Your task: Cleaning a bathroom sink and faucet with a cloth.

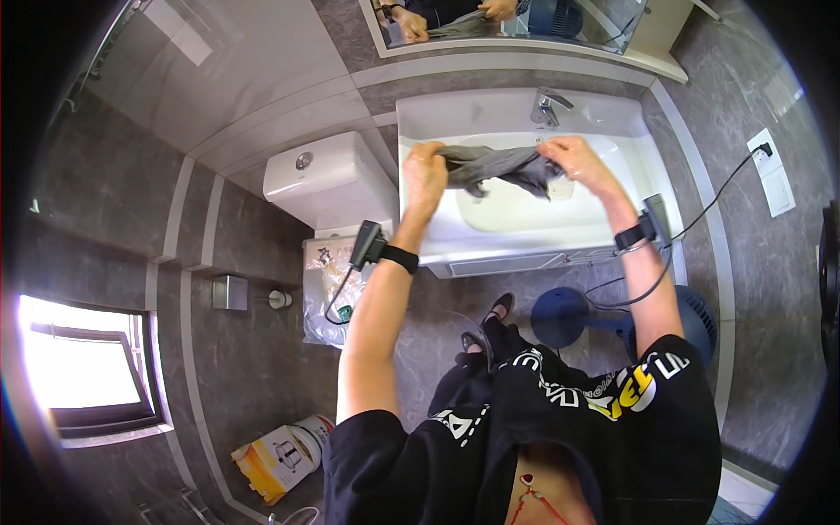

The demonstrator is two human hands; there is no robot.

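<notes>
A wet-looking grey cloth [492, 164] is stretched sideways between my two hands above the white washbasin [531, 223]. My left hand [425, 174] grips one bunched end near the basin's left rim. The other end is pinched in my right hand [572, 157], just in front of the chrome faucet [546, 108]. Loose folds hang down between the hands. Some light suds or a pale patch [561, 190] shows in the bowl below my right hand. Each wrist wears a black strap with a small device on it.
Left of the basin stands a toilet with a white tank [328, 180]; a plastic bag [328, 289] covers its front. A blue fan [695, 321] stands on the floor at right. A black cable [715, 197] runs to the wall socket [764, 154]. A mirror [512, 26] hangs behind the basin.
</notes>
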